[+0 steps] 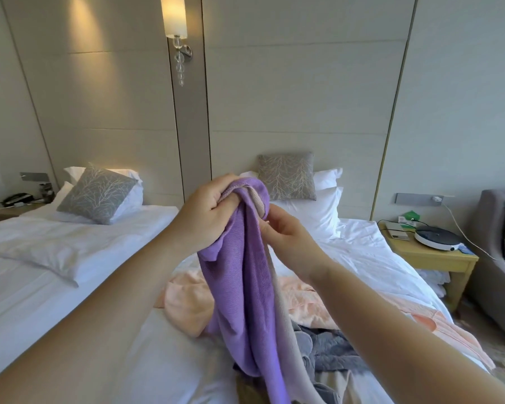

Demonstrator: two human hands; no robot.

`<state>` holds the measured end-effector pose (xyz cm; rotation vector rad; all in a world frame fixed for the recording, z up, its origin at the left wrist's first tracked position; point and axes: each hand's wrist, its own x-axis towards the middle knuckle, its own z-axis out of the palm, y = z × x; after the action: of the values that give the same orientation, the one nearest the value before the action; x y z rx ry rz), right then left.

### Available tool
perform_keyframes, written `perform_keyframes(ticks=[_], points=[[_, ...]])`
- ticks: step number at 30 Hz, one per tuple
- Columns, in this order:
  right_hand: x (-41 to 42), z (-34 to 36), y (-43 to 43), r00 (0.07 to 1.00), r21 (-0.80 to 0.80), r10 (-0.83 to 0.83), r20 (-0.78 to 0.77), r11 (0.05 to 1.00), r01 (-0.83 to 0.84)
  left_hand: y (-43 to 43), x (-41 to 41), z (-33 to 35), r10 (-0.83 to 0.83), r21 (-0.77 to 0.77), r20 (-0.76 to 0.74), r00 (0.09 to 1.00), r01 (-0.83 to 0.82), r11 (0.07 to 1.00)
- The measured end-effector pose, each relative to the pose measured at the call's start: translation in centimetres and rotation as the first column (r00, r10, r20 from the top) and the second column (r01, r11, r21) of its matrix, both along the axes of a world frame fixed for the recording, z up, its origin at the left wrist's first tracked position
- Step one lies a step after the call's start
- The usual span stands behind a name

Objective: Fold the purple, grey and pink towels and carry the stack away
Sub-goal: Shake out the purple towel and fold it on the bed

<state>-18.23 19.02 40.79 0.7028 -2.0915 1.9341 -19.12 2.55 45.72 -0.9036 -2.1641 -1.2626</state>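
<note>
Hotel bed (362, 258) backdrop. Grips bunched purple towel (239, 287) top in left hand (207, 211) fingers; pinches its edge with right hand (286, 237) just beside. Pink towel (184, 301), grey towel (333, 351) below fingers. Risks twisted fold from wrong corner.

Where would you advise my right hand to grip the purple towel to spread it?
Probably the pale hem near the top, approached from the right: the purple towel hangs bunched from the grip of the left hand, and that hem runs exposed down its right side, where the right hand pinches it.
</note>
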Motion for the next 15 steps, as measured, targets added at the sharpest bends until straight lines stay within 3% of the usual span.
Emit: perform_keyframes(ticks=[5, 8, 10, 12, 15], points=[[0.1, 0.9, 0.0, 0.99, -0.154, -0.138, -0.028, 0.979, 0.132, -0.8, -0.4, 0.2, 0.074, -0.02, 0.012, 0.997, -0.074, 0.997], [0.2, 1.7, 1.9, 0.973, -0.16, -0.228, -0.034, 0.962, 0.22, -1.5, -0.6, 0.0, 0.161, -0.017, 0.018, 0.987, -0.161, 0.987], [0.5, 1.7, 3.1, 0.98, -0.045, -0.179, -0.082, 0.983, 0.176, -1.4, -0.6, -0.2, 0.188, 0.011, 0.012, 0.982, -0.188, 0.982], [1.0, 0.9, 3.8, 0.989, 0.183, -0.117, -0.089, 0.974, 0.132, -0.9, -0.4, -0.1, 0.182, 0.029, 0.016, 0.983, -0.182, 0.983], [1.3, -1.6, 5.5, 0.976, 0.443, -0.209, -0.067, 0.87, 0.217, -0.7, -0.5, 0.1, 0.191, 0.124, 0.012, 0.981, -0.191, 0.974]])
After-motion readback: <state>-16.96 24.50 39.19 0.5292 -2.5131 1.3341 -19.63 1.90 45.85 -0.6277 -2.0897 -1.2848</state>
